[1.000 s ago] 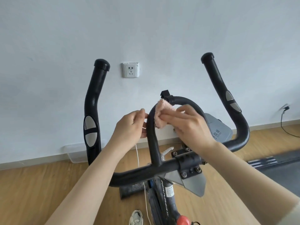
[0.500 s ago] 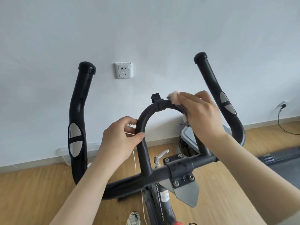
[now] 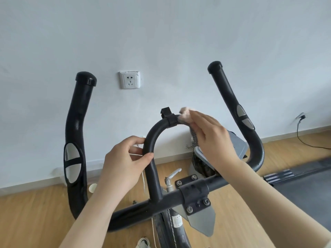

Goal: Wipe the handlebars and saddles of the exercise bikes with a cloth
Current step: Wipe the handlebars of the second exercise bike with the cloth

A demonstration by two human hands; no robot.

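Note:
A black exercise-bike handlebar fills the view: a left upright grip (image 3: 77,136), a right upright grip (image 3: 231,104) and a centre loop (image 3: 152,140) rising from the crossbar (image 3: 223,183). My left hand (image 3: 123,163) is wrapped around the loop's left leg. My right hand (image 3: 213,138) presses a pink and grey cloth (image 3: 186,115) onto the top right of the loop, just right of a small black clip (image 3: 165,111). The cloth's grey part hangs under my fingers. No saddle is in view.
A white wall with a socket (image 3: 129,80) stands right behind the bike. Below are wooden flooring (image 3: 35,221), a grey console (image 3: 238,145), the bike's stem (image 3: 172,226), a dark mat (image 3: 304,190) at the right, a plugged cable (image 3: 300,133) and a shoe (image 3: 143,243).
My right hand slid the cloth from the loop's top left over to its top right. My left hand closed around the loop's left leg and stayed there.

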